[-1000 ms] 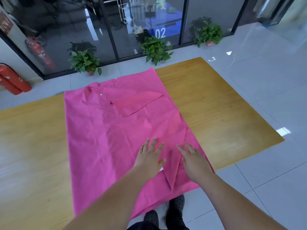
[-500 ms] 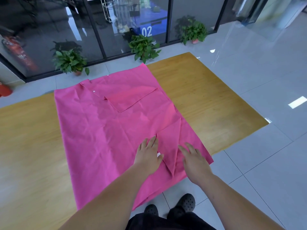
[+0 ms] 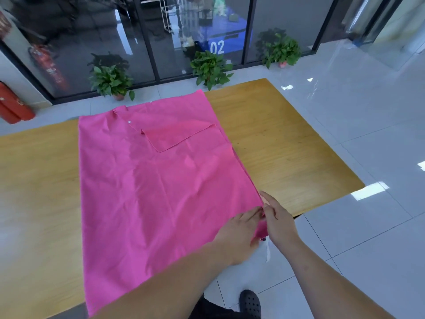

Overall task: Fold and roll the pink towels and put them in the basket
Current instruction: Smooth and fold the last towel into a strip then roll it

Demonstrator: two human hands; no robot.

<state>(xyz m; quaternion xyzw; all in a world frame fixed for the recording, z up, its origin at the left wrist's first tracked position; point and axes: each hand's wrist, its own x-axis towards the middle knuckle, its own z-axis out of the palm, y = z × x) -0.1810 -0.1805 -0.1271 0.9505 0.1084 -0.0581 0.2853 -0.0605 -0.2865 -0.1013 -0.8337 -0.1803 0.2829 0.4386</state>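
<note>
The big pink cloth towel (image 3: 147,192) lies flat on the long wooden table (image 3: 287,146); the left hand (image 3: 239,236) and right hand (image 3: 279,223) pinch its near right corner, fingers closed on it, likely to start a fold; no basket shows

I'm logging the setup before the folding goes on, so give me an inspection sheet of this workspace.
Surface: wooden table, bare wood on both sides of the cloth.
Job's things: pink towel spread flat, one far corner folded over; near right corner hangs past the table edge. No basket seen.
Clutter: nothing seen.
Grippers: left hand and right hand meet at the towel's near right corner; grip unclear.
Cables: nothing seen.
Surroundings: tiled floor, three potted plants, red fire extinguishers, glass wall.
</note>
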